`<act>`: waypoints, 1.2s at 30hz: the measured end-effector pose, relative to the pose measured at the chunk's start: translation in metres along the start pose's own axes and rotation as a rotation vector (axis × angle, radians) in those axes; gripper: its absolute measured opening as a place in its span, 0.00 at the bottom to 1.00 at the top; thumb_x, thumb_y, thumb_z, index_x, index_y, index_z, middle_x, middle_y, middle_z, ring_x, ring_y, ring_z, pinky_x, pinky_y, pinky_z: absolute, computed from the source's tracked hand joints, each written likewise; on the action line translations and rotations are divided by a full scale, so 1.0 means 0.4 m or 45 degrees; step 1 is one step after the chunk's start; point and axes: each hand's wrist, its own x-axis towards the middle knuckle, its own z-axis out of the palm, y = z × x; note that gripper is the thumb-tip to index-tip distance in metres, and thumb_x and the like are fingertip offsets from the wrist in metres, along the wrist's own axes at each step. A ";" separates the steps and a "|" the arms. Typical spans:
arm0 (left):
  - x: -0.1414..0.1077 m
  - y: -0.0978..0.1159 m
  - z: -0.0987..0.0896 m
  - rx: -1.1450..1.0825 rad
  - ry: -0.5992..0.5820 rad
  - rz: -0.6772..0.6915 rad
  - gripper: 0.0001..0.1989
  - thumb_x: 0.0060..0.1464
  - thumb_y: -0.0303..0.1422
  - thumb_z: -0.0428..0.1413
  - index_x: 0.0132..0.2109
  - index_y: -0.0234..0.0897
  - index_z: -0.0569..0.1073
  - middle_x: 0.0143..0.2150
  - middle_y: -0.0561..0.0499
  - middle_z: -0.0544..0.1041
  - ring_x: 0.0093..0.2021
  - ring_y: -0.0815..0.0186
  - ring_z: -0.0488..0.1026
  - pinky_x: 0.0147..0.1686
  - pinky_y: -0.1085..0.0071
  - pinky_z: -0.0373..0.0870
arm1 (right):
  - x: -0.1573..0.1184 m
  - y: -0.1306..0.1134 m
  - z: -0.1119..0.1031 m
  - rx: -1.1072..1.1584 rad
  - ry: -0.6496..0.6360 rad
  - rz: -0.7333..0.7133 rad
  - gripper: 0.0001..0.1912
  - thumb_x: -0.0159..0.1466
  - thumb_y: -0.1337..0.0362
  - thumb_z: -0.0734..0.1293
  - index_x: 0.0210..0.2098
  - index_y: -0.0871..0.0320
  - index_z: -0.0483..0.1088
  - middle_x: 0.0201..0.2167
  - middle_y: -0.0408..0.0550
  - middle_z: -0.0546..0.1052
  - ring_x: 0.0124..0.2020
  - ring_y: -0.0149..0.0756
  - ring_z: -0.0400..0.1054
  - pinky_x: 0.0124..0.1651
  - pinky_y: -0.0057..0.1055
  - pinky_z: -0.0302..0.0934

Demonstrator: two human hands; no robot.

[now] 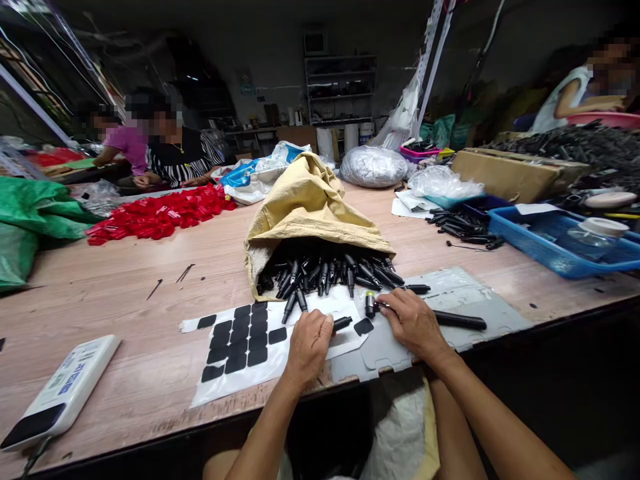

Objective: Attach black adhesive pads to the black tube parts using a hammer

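My left hand [310, 343] is closed around a black cylindrical part [343, 324], whose end sticks out to the right past the thumb. My right hand [413, 321] grips a small hammer [460, 321] by its shaft; its head with a yellow-green tip points up at the left, and the black handle runs out to the right. Under both hands lies a grey board [480, 313]. Beside my left hand is a white sheet of black square stickers [240, 337], and one loose black square [363, 327] sits between the hands. Black pen-shaped parts [325, 273] spill from a yellow woven sack [310, 200].
Red parts [160, 213] are heaped at the left, near a green sack [40, 220]. A white power-bank-like device [65, 387] lies front left. At the right stand a blue basket [540, 247] and more black parts [465, 227]. Other people sit across the table and at far right.
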 end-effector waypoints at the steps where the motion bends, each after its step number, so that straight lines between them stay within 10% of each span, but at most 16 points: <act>1: 0.001 0.000 0.000 0.004 0.001 -0.002 0.23 0.71 0.39 0.39 0.29 0.39 0.68 0.34 0.50 0.71 0.39 0.60 0.65 0.43 0.63 0.60 | 0.000 0.001 0.001 0.003 0.002 -0.001 0.11 0.68 0.67 0.63 0.48 0.54 0.74 0.39 0.48 0.75 0.43 0.41 0.65 0.48 0.36 0.59; 8: -0.020 0.027 -0.012 0.019 0.005 0.087 0.21 0.71 0.38 0.42 0.29 0.38 0.67 0.33 0.49 0.71 0.38 0.61 0.65 0.43 0.63 0.60 | 0.001 0.011 0.009 0.005 0.009 -0.020 0.10 0.68 0.66 0.63 0.47 0.54 0.74 0.38 0.48 0.74 0.43 0.41 0.65 0.48 0.37 0.59; 15: -0.242 0.075 -0.006 -0.199 -0.343 0.303 0.14 0.69 0.38 0.45 0.40 0.40 0.73 0.37 0.48 0.75 0.37 0.64 0.72 0.36 0.68 0.64 | 0.001 0.011 0.009 -0.003 0.010 -0.031 0.10 0.68 0.66 0.63 0.47 0.54 0.73 0.38 0.48 0.74 0.43 0.41 0.65 0.48 0.37 0.59; 23: -0.379 -0.058 0.135 0.405 -0.634 -0.387 0.15 0.65 0.33 0.46 0.48 0.37 0.77 0.42 0.40 0.82 0.44 0.52 0.80 0.42 0.62 0.71 | 0.000 0.009 0.009 -0.018 0.013 -0.034 0.10 0.68 0.66 0.63 0.46 0.55 0.73 0.38 0.48 0.74 0.43 0.41 0.65 0.49 0.37 0.58; 27: -0.356 -0.010 0.095 0.291 -0.737 -0.303 0.11 0.58 0.31 0.53 0.45 0.40 0.78 0.43 0.44 0.82 0.41 0.55 0.80 0.38 0.66 0.69 | 0.000 0.007 0.008 -0.030 0.015 -0.028 0.10 0.68 0.66 0.63 0.46 0.54 0.73 0.38 0.49 0.74 0.43 0.41 0.65 0.49 0.37 0.58; 32: -0.214 0.084 -0.035 0.031 -0.314 -0.184 0.14 0.64 0.41 0.50 0.35 0.42 0.76 0.30 0.53 0.78 0.30 0.65 0.74 0.30 0.71 0.62 | 0.000 0.005 0.007 -0.044 0.020 -0.028 0.11 0.68 0.66 0.63 0.47 0.54 0.74 0.39 0.49 0.74 0.43 0.41 0.66 0.47 0.36 0.59; 36: -0.038 0.066 -0.105 0.367 0.171 -0.443 0.15 0.64 0.44 0.50 0.38 0.41 0.76 0.34 0.49 0.80 0.33 0.60 0.75 0.32 0.68 0.62 | 0.001 0.007 0.007 -0.036 0.028 -0.029 0.11 0.68 0.66 0.63 0.47 0.54 0.74 0.39 0.49 0.75 0.43 0.41 0.66 0.46 0.36 0.59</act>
